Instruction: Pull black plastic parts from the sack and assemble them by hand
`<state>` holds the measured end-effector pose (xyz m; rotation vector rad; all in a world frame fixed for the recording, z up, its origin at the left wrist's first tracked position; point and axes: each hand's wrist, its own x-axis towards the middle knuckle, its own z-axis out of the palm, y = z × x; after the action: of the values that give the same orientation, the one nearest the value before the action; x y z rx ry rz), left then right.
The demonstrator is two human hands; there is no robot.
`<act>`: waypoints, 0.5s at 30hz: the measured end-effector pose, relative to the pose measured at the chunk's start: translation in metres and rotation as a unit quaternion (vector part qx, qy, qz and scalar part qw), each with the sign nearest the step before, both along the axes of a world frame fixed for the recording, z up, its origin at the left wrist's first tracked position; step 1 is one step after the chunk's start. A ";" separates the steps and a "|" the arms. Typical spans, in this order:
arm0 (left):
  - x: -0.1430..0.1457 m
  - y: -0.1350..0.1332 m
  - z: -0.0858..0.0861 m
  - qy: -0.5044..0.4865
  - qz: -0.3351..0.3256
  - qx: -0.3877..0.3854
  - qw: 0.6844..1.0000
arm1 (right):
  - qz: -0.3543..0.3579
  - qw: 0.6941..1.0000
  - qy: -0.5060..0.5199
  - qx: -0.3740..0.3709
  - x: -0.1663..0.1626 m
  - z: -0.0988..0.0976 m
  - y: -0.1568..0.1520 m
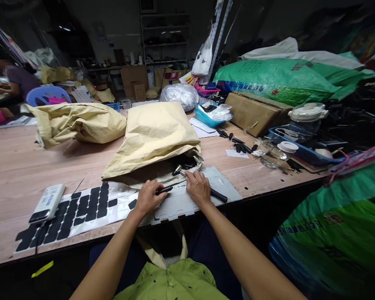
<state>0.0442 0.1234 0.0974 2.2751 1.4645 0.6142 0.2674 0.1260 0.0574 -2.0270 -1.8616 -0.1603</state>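
My right hand (pixel 199 187) is closed around a small hammer (pixel 219 195). The hammer's black grip sticks out to the right, and its metal head points left toward the mouth of a cream woven sack (pixel 159 129). Against the grey board (pixel 178 204), my left hand (pixel 150 196) pinches a small black part (pixel 164 190), whose exact kind I cannot make out. More dark pieces show inside the sack's opening, just beyond both hands.
A sheet of black stickers (pixel 90 202) and a white power bank (pixel 47 203) lie left. Another sack (pixel 81 123) stands behind them. Black parts (pixel 242 146), a cardboard box (pixel 258 112) and a blue tray (pixel 306 146) are right. A person (pixel 17 79) sits far left.
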 end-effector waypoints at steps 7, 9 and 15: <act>-0.007 -0.010 -0.024 -0.043 0.019 -0.037 0.998 | 0.014 0.998 0.054 -0.002 0.006 0.002 0.002; -0.006 -0.009 -0.022 -0.051 0.027 -0.051 0.997 | 0.027 0.995 0.096 0.002 0.006 0.006 -0.002; -0.004 -0.010 -0.021 -0.069 0.037 -0.054 0.995 | 0.148 0.949 0.273 0.046 -0.015 0.017 -0.045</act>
<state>0.0400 0.1130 0.0763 2.0622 1.4823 0.6824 0.2524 0.0814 0.0743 -1.4981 -1.7201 0.3557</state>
